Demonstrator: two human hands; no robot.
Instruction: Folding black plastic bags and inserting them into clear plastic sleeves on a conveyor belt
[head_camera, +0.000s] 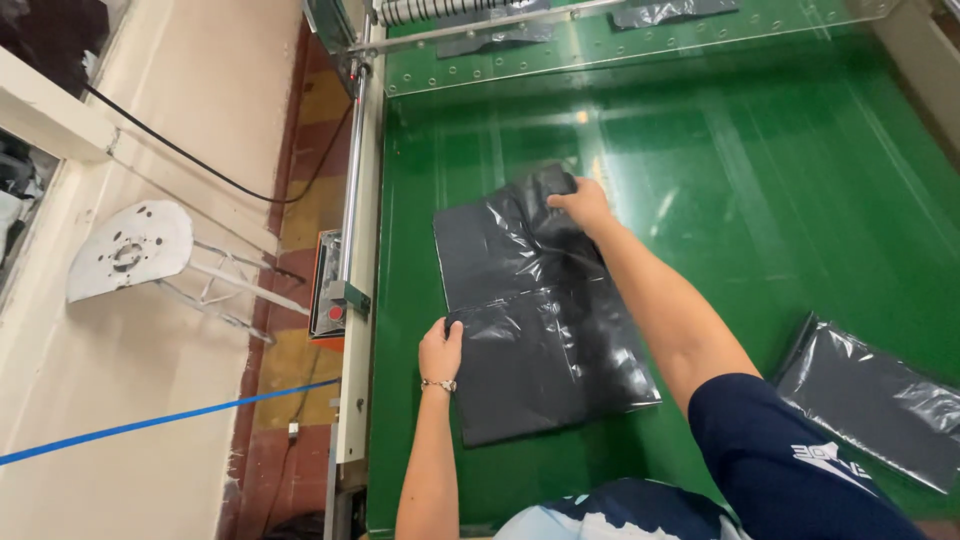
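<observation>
A stack of black plastic bags lies on the green bench. The left hand pinches its left edge; the right hand grips, seemingly bunching, the far end.

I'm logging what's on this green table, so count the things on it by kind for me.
Black plastic bag stacks on the green table: 2, one under both hands, one at the right edge
Dark bags behind the clear guard at the top: 2
Hands on the stack: 2, left hand, right hand
Total: 6

Glossy black plastic bag lies on smooth, shiny green table.
</observation>
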